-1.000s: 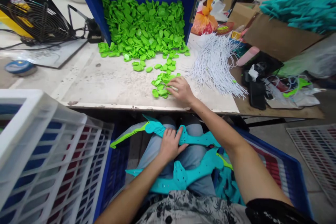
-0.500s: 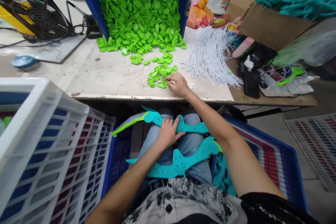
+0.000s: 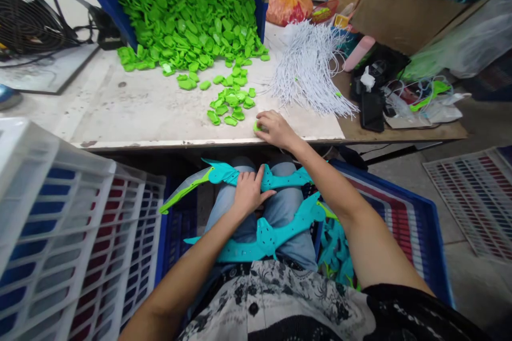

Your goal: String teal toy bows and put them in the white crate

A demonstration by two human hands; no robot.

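My left hand (image 3: 250, 192) lies over a bow-shaped teal plastic part (image 3: 282, 181) across my lap, fingers over it and thumb apart, holding it against my thighs. A lime-green and grey blade-like end (image 3: 188, 187) sticks out on its left. Nearer my body rests a second bow-shaped teal part (image 3: 266, 238), touched by neither hand's fingers. At the table's front edge my right hand (image 3: 276, 129) pinches a small green plastic piece (image 3: 256, 126), mostly covered by the fingers. Just left of it lie several loose green pieces (image 3: 230, 101).
A blue bin (image 3: 261, 0) spills a heap of green pieces (image 3: 192, 21) onto the table (image 3: 152, 112). White strings (image 3: 312, 72) lie to the right, near a black phone (image 3: 372, 111). A white crate (image 3: 80, 213) stands left; a blue crate (image 3: 436, 234) stands right.
My right hand has drawn a green piece away from the small cluster, toward the table edge. The left hand stays on the teal part. The whole view has shifted slightly.
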